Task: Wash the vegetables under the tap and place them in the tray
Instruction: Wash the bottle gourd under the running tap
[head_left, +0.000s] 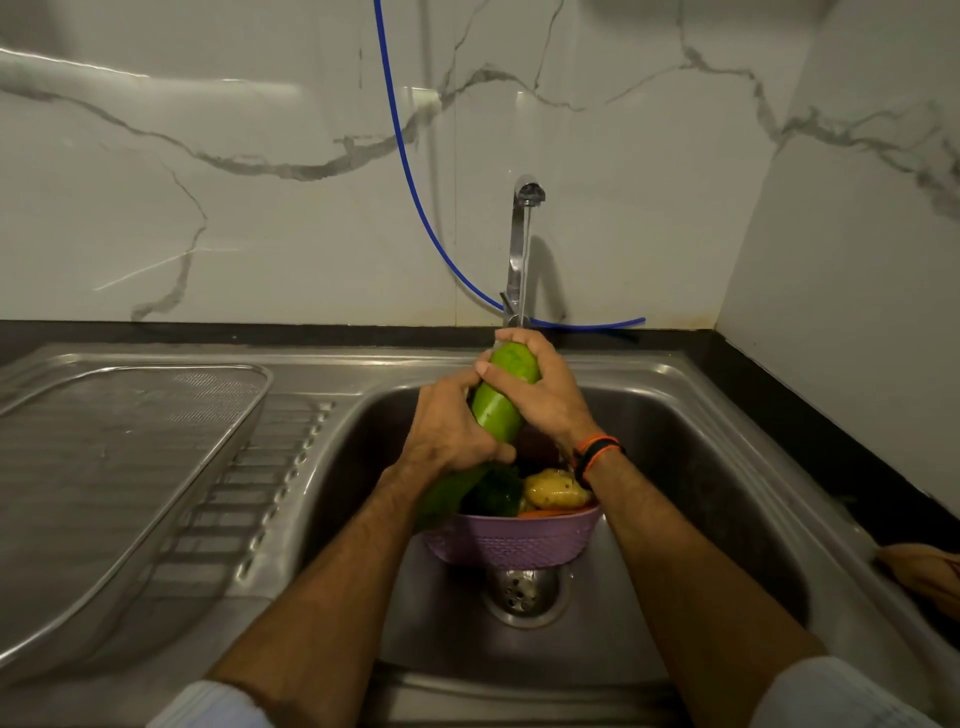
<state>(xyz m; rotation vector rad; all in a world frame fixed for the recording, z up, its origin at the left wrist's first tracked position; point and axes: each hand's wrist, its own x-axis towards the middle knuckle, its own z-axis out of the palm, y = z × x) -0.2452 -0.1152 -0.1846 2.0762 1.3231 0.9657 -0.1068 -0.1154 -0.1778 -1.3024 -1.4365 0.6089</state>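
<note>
A long green gourd (498, 402) is held tilted under the running tap (521, 244), over the sink (675, 467). The left hand (447, 431) wraps its fingers round the middle; the right hand (540, 387) clamps the top end. Below sits a purple basket (514, 540) of vegetables; the steel tray (119, 467) lies left.

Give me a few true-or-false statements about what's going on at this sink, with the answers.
1. Both hands, the left hand and the right hand, grip the long green gourd. True.
2. The tap is turned off. False: a thin stream of water runs down from it onto the gourd.
3. The purple basket sits in the sink with more vegetables in it. True.
4. The metal tray on the drainboard already holds washed vegetables. False: no vegetables show in it.
5. The wristband is on the left wrist. False: it is on the right.
</note>
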